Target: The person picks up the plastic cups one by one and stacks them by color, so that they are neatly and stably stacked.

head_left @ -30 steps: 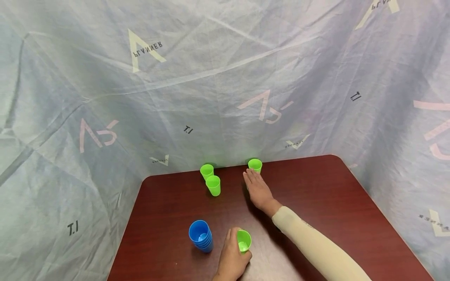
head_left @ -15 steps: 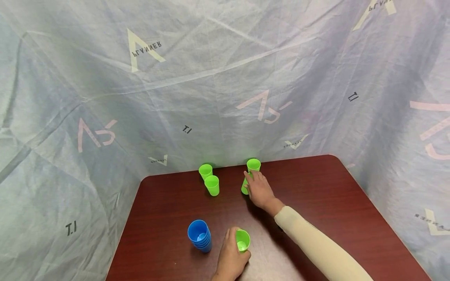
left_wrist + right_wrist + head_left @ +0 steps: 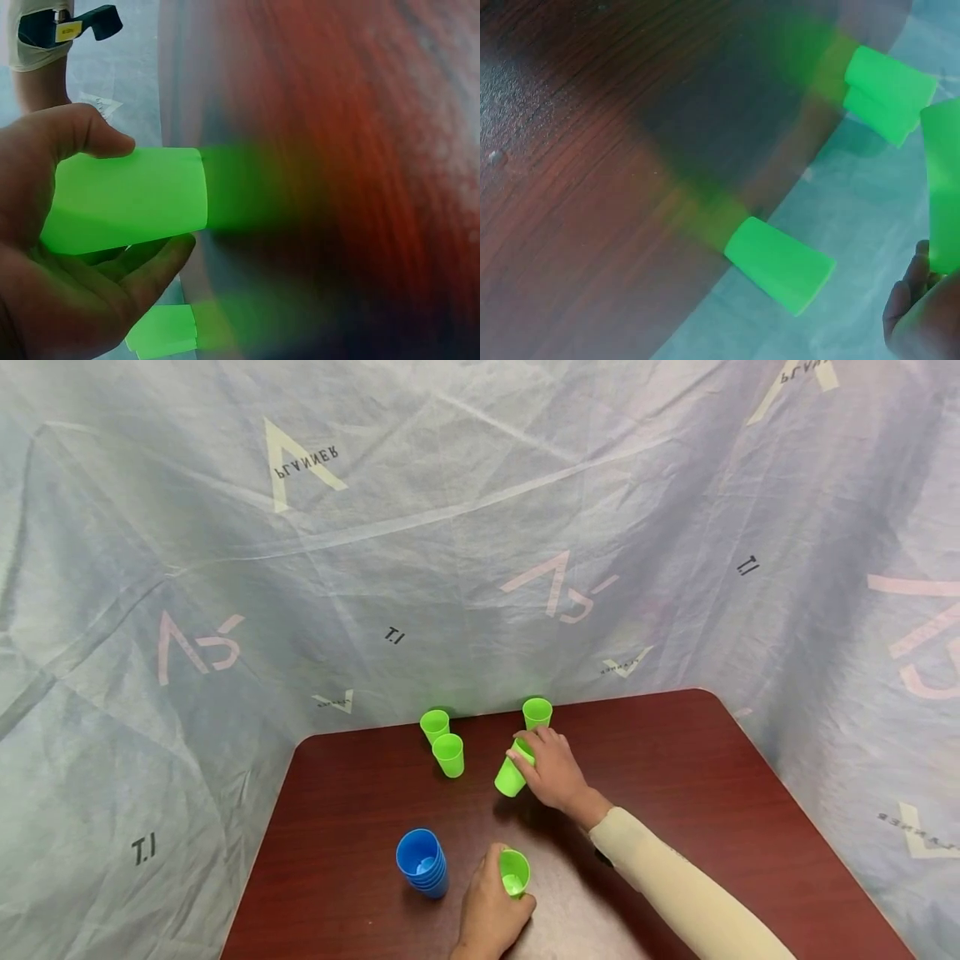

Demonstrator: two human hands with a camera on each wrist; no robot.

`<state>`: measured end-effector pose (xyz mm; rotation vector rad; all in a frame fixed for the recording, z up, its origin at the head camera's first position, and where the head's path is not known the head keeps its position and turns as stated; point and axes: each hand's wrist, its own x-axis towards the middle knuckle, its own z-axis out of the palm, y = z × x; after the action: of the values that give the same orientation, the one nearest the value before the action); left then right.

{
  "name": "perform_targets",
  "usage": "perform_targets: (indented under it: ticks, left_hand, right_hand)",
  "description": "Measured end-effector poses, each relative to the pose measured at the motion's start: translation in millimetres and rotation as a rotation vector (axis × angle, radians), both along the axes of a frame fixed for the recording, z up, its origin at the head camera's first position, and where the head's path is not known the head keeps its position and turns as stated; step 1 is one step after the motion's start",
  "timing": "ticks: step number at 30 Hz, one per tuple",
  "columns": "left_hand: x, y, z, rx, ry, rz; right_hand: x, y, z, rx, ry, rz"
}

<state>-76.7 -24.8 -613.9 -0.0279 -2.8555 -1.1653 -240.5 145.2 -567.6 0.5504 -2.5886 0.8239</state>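
Note:
Near the table's front, my left hand (image 3: 491,906) grips an upright green cup (image 3: 515,872), thumb on one side and fingers on the other. Its smooth side (image 3: 135,199) fills the palm in the left wrist view. Farther back, my right hand (image 3: 557,770) holds another green cup (image 3: 512,777) at a tilt, its shadow on the table below. At the right edge of the right wrist view, part of that cup (image 3: 943,187) shows above the fingers. Behind the right hand stands a green cup (image 3: 537,713), partly covered by it.
Two green cups stand close together toward the back: one (image 3: 435,725) at the rear, one (image 3: 449,758) just in front. A stack of blue cups (image 3: 425,862) stands left of my left hand. A grey printed cloth (image 3: 450,568) hangs behind the dark red table (image 3: 345,810).
My right hand has gone from straight fingers to gripping a green cup, which has moved left and nearer and now tilts. My left hand still holds its cup in place.

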Motion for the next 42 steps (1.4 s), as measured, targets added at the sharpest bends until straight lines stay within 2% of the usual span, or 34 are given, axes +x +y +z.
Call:
perform_targets:
  ticks: [4,10,20,28,34,42]
  left_hand:
    - [0.3,0.1,-1.9,-0.041,0.014,0.023]
    - [-0.7,-0.9,-3.9,-0.068,0.056,0.044]
    - [-3.4,-6.4,-2.3,-0.007,0.014,0.024]
    - [-3.4,-4.5,-2.6,-0.006,0.001,0.011]
    - [-1.6,-4.8,-2.7,0.007,-0.002,0.021]
    - [-2.1,-4.1,-7.7,-0.007,0.061,0.031]
  right_hand:
    - [6.7,1,3.4,0.003,0.014,0.046]
    - [16.5,5,3.3,0.013,-0.004,0.200]
    - [36.4,-5,-1.4,-0.028,0.059,0.435]
    - [50.1,-9,-7.3,-0.046,0.094,0.516]
    - [56.8,-10,-10.9,-0.018,0.186,0.547]
    - [66.9,-17,-12.6,0.026,0.212,0.617]
